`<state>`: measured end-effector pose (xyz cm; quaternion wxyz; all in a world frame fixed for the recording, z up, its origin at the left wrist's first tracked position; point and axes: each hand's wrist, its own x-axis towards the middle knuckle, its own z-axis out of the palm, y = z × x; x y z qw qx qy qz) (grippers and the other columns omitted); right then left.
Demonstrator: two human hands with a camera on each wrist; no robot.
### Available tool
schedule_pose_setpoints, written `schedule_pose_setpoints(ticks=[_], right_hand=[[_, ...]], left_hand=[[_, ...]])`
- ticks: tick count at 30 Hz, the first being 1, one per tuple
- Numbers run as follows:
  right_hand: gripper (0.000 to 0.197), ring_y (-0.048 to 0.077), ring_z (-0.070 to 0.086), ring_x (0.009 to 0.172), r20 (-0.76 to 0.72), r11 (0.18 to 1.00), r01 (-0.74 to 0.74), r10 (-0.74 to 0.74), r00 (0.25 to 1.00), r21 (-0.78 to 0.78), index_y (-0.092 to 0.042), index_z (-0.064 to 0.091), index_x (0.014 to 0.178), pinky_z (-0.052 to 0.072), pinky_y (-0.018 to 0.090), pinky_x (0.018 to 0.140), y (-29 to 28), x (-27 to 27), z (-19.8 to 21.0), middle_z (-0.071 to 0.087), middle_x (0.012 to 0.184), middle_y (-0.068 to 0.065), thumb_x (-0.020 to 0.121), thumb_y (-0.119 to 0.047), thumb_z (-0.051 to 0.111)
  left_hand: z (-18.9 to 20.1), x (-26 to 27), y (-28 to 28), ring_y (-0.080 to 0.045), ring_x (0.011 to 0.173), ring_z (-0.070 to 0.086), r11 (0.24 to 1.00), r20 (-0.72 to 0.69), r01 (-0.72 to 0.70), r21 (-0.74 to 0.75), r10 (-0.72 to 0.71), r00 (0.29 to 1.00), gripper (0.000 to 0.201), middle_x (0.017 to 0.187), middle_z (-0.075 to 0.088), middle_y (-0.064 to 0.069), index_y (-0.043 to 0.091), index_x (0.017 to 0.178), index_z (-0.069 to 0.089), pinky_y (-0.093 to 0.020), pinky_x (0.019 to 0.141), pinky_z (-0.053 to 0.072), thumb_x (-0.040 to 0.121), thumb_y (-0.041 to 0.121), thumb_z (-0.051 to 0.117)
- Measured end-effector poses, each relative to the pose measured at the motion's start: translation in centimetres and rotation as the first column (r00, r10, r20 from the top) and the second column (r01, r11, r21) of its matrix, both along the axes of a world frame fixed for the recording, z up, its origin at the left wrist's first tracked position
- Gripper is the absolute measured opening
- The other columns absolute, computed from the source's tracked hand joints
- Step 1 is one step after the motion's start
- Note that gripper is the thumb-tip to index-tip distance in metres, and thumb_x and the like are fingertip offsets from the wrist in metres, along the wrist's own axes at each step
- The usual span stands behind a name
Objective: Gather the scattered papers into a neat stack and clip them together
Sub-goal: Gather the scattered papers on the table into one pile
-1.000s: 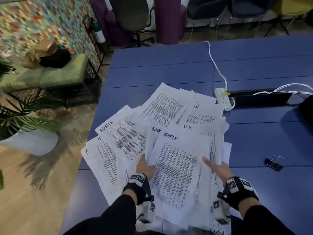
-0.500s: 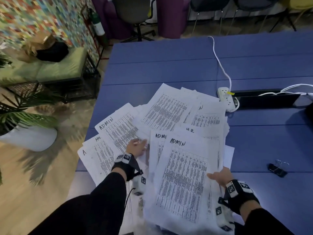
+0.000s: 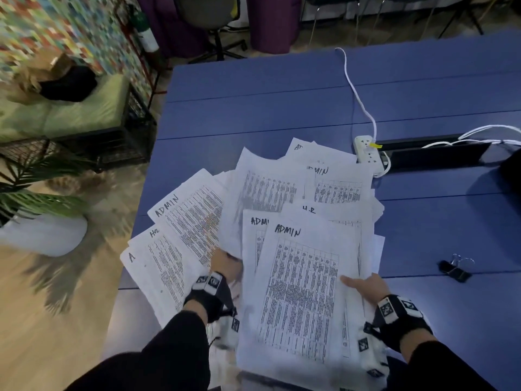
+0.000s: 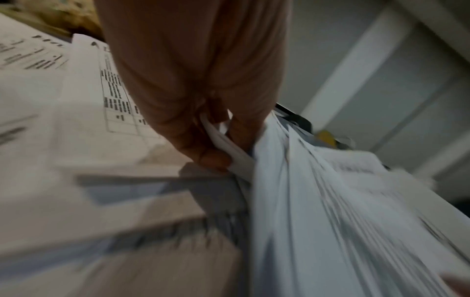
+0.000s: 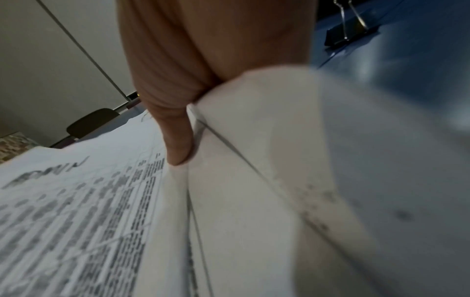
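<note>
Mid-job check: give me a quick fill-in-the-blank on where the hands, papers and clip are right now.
1. The binder clip lies on the ____ table.
2. The top sheet reads ____.
3. The right hand grips the papers' ____ edge.
4. The left hand ____ sheets.

Answers: blue; ADMIN; right; pinches

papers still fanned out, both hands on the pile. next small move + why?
Probably draw both hands inward to square the sheets. The left hand pinches sheets at the left of the bundle, the right hand grips its right edge, yet the papers still splay at angles across the blue table. The binder clip lies untouched to the right, so clipping comes later.
</note>
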<state>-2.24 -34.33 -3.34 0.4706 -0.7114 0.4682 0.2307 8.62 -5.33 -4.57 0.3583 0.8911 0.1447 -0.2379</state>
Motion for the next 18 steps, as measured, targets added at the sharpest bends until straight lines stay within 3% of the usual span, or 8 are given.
schedule_pose_setpoints(ticks=[3, 6, 9, 11, 13, 14, 16, 18], right_hand=[[0.058, 0.037, 0.052, 0.12, 0.077, 0.998, 0.06, -0.063, 0.995, 0.035, 0.01, 0.047, 0.128, 0.04, 0.039, 0.099, 0.1, -1.0, -0.1, 0.055, 0.13, 0.023, 0.08, -0.011, 0.072], [0.051, 0.039, 0.052, 0.12, 0.11, 0.995, 0.058, -0.067, 0.992, 0.081, 0.01, 0.047, 0.127, 0.039, 0.039, 0.095, 0.4, -1.8, 1.0, 0.054, 0.131, 0.025, 0.082, -0.003, 0.068], [0.054, 0.042, 0.043, 0.127, 0.141, 0.993, 0.051, -0.066, 0.988, 0.11, 0.013, 0.038, 0.133, 0.034, 0.044, 0.102, 0.6, -2.1, 2.9, 0.046, 0.136, 0.029, 0.085, 0.004, 0.061], [0.056, 0.044, 0.039, 0.129, 0.158, 0.992, 0.036, -0.055, 0.986, 0.121, 0.016, 0.034, 0.134, 0.032, 0.045, 0.104, 0.6, -2.2, 3.9, 0.041, 0.139, 0.03, 0.086, 0.003, 0.06], [0.059, 0.042, 0.038, 0.131, 0.146, 0.992, -0.007, -0.011, 0.989, 0.126, 0.017, 0.032, 0.135, 0.032, 0.044, 0.104, 0.6, -2.2, 4.5, 0.04, 0.141, 0.03, 0.086, 0.002, 0.061], [0.062, 0.041, 0.038, 0.131, 0.129, 0.991, -0.017, -0.001, 0.992, 0.135, 0.015, 0.03, 0.136, 0.032, 0.043, 0.104, 0.6, -2.1, 4.6, 0.039, 0.142, 0.028, 0.086, 0.001, 0.062], [0.069, 0.039, 0.037, 0.132, 0.107, 0.989, -0.028, 0.013, 0.994, 0.143, 0.011, 0.026, 0.14, 0.032, 0.043, 0.105, 0.7, -2.3, 4.7, 0.038, 0.144, 0.025, 0.085, -0.002, 0.065], [0.072, 0.038, 0.038, 0.132, 0.097, 0.989, -0.03, 0.016, 0.995, 0.148, 0.009, 0.025, 0.141, 0.032, 0.042, 0.105, 0.8, -2.4, 4.4, 0.041, 0.141, 0.023, 0.083, -0.002, 0.067]], left_hand=[[-0.3, -4.2, 1.6, -0.014, 0.058, 0.055, 0.966, -0.091, 0.236, -0.107, -0.246, 0.965, 0.017, 0.063, 0.06, -0.003, 0.007, 0.069, 0.06, -0.021, 0.057, 0.051, 0.08, 0.003, 0.048], [-0.4, -5.4, 4.4, -0.016, 0.072, 0.066, 0.915, -0.259, 0.341, -0.217, -0.391, 0.883, 0.02, 0.076, 0.072, -0.003, 0.007, 0.084, 0.069, -0.032, 0.073, 0.058, 0.071, 0.0, 0.055], [-0.1, -4.4, 5.8, -0.02, 0.084, 0.067, 0.944, -0.297, 0.052, -0.327, -0.155, 0.942, 0.036, 0.091, 0.073, -0.007, 0.008, 0.104, 0.067, -0.034, 0.079, 0.056, 0.074, -0.009, 0.059], [0.2, -3.3, 5.7, -0.024, 0.082, 0.061, 0.82, -0.319, -0.327, -0.47, 0.188, 0.929, 0.024, 0.092, 0.067, -0.011, 0.003, 0.108, 0.063, -0.035, 0.075, 0.051, 0.087, 0.002, 0.054], [-0.2, -2.5, 4.8, -0.024, 0.081, 0.056, 0.729, -0.348, -0.467, -0.501, 0.324, 0.88, 0.022, 0.092, 0.063, -0.01, 0.004, 0.101, 0.063, -0.034, 0.075, 0.044, 0.093, 0.019, 0.048], [-0.3, -2.2, 4.0, -0.025, 0.088, 0.059, 0.795, -0.32, -0.408, -0.449, 0.283, 0.904, 0.026, 0.1, 0.065, -0.011, 0.005, 0.104, 0.064, -0.035, 0.08, 0.045, 0.094, 0.024, 0.049], [-1.3, -2.6, 2.6, -0.029, 0.108, 0.06, 0.965, -0.177, -0.101, -0.242, 0.059, 0.983, 0.032, 0.119, 0.064, -0.014, 0.003, 0.118, 0.062, -0.037, 0.095, 0.047, 0.092, 0.02, 0.052], [-2.3, -3.7, 0.8, -0.03, 0.116, 0.057, 0.987, -0.138, 0.151, -0.048, -0.156, 0.978, 0.037, 0.127, 0.061, -0.013, 0.003, 0.124, 0.058, -0.036, 0.1, 0.045, 0.091, 0.018, 0.051]])
